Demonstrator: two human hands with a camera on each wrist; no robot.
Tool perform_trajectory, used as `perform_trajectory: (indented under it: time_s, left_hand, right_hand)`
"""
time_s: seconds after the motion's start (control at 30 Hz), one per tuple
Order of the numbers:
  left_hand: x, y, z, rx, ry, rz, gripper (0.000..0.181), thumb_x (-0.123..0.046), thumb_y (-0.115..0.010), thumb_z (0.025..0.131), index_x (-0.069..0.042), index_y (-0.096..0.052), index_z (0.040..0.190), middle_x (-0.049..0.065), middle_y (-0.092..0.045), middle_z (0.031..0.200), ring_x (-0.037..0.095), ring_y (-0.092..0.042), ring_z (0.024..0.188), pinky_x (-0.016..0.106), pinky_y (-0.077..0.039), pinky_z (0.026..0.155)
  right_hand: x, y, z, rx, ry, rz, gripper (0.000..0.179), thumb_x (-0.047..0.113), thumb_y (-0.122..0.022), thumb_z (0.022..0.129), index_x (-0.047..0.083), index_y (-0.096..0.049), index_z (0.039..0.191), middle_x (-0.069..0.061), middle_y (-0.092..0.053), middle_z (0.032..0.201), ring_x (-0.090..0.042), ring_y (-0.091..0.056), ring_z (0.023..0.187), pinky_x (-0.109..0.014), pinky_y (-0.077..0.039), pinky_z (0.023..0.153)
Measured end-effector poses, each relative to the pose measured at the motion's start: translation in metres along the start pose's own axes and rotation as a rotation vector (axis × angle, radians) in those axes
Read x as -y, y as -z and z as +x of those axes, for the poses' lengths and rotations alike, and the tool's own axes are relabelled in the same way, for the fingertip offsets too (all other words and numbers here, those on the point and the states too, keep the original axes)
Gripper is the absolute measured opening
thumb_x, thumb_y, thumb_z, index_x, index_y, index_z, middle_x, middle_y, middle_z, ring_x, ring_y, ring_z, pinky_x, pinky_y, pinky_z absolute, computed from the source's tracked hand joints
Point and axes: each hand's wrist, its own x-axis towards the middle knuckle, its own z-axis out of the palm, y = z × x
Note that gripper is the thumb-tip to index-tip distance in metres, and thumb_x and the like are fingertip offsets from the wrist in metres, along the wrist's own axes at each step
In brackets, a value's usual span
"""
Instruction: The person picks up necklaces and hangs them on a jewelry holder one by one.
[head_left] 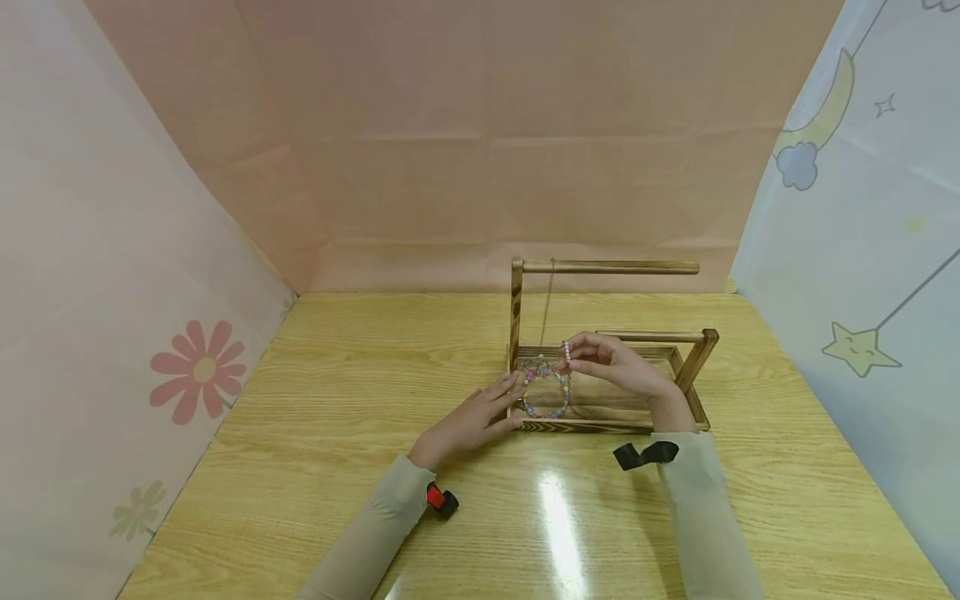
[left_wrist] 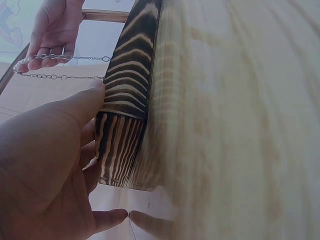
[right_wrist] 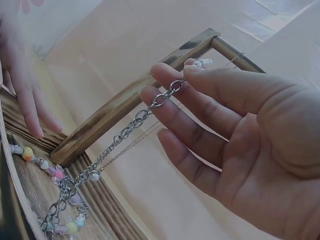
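Observation:
My right hand (head_left: 618, 367) pinches the pearl-beaded part of a silver chain necklace (right_wrist: 120, 141) between thumb and fingertips, above a wooden jewelry stand's tray (head_left: 585, 427). The chain slants down from those fingers into the tray's left end. There, a colorful beaded string (right_wrist: 58, 174) lies with other jewelry tangled around it. At the left front corner of the tray, my left hand (head_left: 472, 421) rests with its fingers mostly straight. Its thumb (left_wrist: 90, 102) touches the dark-grained front wall in the left wrist view, where the chain shows as a loop.
A fine gold chain (head_left: 548, 304) hangs from the stand's tall upper bar (head_left: 622, 267). A lower bar (head_left: 652, 337) joins a short post (head_left: 697, 362) on the right. The stand sits on a wood-grain table (head_left: 360, 367) before a pinkish backdrop (head_left: 480, 167).

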Motion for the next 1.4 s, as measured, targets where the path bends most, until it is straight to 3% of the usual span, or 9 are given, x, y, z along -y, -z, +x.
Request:
perform_trajectory:
  time_s: [0.2,0.33,0.47,0.7,0.83,0.97,1.2,1.4]
  left_hand:
    - [0.0,0.0,0.0,0.001,0.012,-0.007,0.062,-0.048,-0.032,0.092,-0.031,0.003,0.14,-0.001,0.001,0.148,0.018,-0.002,0.135,0.055,-0.016,0.101]
    - [-0.001,0.0,0.0,0.0,0.01,0.006,0.062,-0.048,-0.032,0.091,-0.03,0.002,0.14,0.0,0.0,0.148,0.02,-0.003,0.135,0.054,-0.017,0.101]
    - [-0.001,0.002,-0.001,-0.002,0.014,0.013,0.06,-0.047,-0.033,0.091,-0.032,-0.001,0.14,0.001,-0.001,0.148,0.022,-0.005,0.134,0.054,-0.018,0.101]
    - [0.001,0.001,-0.001,0.001,-0.015,0.049,0.061,-0.046,-0.032,0.092,-0.028,0.0,0.14,0.003,0.0,0.148,0.026,-0.005,0.134,0.052,-0.018,0.102]
    - [0.001,0.001,-0.001,-0.001,-0.018,0.028,0.063,-0.046,-0.033,0.092,-0.026,0.0,0.141,0.003,0.0,0.148,0.026,-0.005,0.134,0.053,-0.018,0.102]
    - [0.001,0.0,-0.001,-0.006,-0.018,0.01,0.063,-0.046,-0.033,0.092,-0.025,0.0,0.141,0.002,0.0,0.148,0.025,-0.004,0.135,0.054,-0.018,0.101]
    - [0.002,0.0,0.0,0.0,-0.016,0.03,0.063,-0.048,-0.031,0.091,-0.024,-0.002,0.141,0.002,0.001,0.148,0.024,-0.003,0.135,0.053,-0.018,0.102]
    - [0.002,0.0,-0.001,0.002,-0.026,0.041,0.062,-0.048,-0.031,0.091,-0.026,-0.001,0.141,0.003,0.001,0.148,0.024,-0.003,0.135,0.051,-0.018,0.103]
  right_hand:
    - [0.006,0.0,0.0,-0.024,-0.017,0.024,0.025,0.001,-0.044,0.09,-0.003,-0.045,0.115,-0.033,-0.051,0.103,-0.045,-0.049,0.098,-0.042,-0.044,0.085]
    - [0.009,0.001,0.0,-0.041,-0.023,0.031,0.026,0.002,-0.044,0.09,-0.005,-0.044,0.115,-0.027,-0.054,0.104,-0.042,-0.051,0.099,-0.048,-0.04,0.087]
    - [0.012,0.002,0.0,-0.079,-0.039,0.035,0.026,0.004,-0.044,0.091,-0.006,-0.043,0.114,-0.02,-0.057,0.104,-0.043,-0.05,0.1,-0.046,-0.04,0.087]
    - [0.013,0.003,0.001,-0.108,-0.045,0.025,0.026,0.006,-0.045,0.091,-0.006,-0.042,0.113,-0.025,-0.055,0.106,-0.043,-0.05,0.101,-0.041,-0.043,0.088]
    - [0.013,0.004,0.005,-0.118,-0.046,0.021,0.025,0.006,-0.044,0.091,-0.004,-0.044,0.114,-0.028,-0.053,0.106,-0.042,-0.05,0.101,-0.046,-0.041,0.088]
    - [0.015,0.004,0.007,-0.12,-0.027,0.013,0.025,0.004,-0.044,0.091,-0.005,-0.044,0.114,-0.03,-0.052,0.106,-0.042,-0.05,0.101,-0.041,-0.043,0.087]
    - [0.02,0.002,0.009,-0.166,-0.046,0.022,0.027,0.007,-0.047,0.09,-0.005,-0.045,0.113,-0.018,-0.058,0.104,-0.039,-0.052,0.1,-0.037,-0.043,0.089]
    - [0.026,0.001,0.011,-0.183,-0.062,0.025,0.028,0.011,-0.048,0.09,-0.004,-0.045,0.113,-0.018,-0.058,0.105,-0.033,-0.054,0.102,-0.04,-0.043,0.089]
